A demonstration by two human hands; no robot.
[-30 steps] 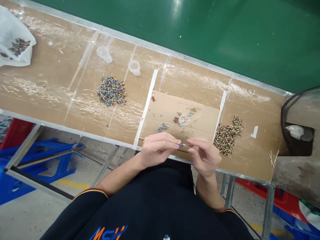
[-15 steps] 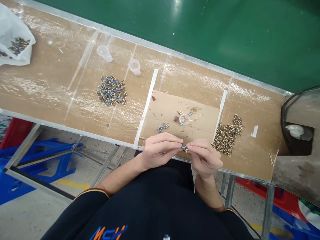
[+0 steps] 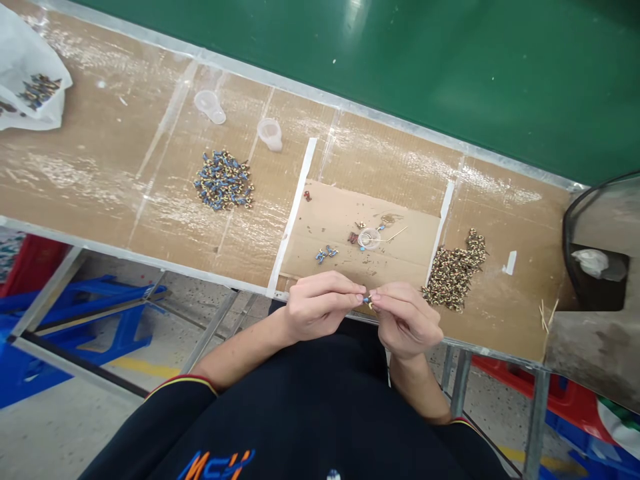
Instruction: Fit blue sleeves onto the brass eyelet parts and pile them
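Cardboard taped over a long workbench (image 3: 100, 180) forms the work surface, with a green wall behind it. Nearest the camera, just off the near edge of the loose cardboard sheet (image 3: 330, 217), a tiny blue-and-brass part (image 3: 369, 301) is pinched between the fingertips of the left hand (image 3: 317, 307) and the right hand (image 3: 405, 319); both grips are closed tight on it, thumbs against forefingers, so that little of the part is seen. Judging from this, two small pieces are being pressed or fitted together, and the next move seems to call for fine, steady fingertip pressure without the part being dropped. On the sheet itself lie one small clear cup (image 3: 369, 238), a thin stick (image 3: 396, 234) and a few loose pieces, about two of them blue (image 3: 325, 253). Right of the sheet, one heap of brass-coloured parts (image 3: 453, 270) is seen; left of it, one heap of blue-capped parts (image 3: 223, 181). Beyond that heap, two empty clear cups (image 3: 210, 107) lie tipped over. Far left of the sheet, one white plastic bag (image 3: 27, 73) holds more parts.
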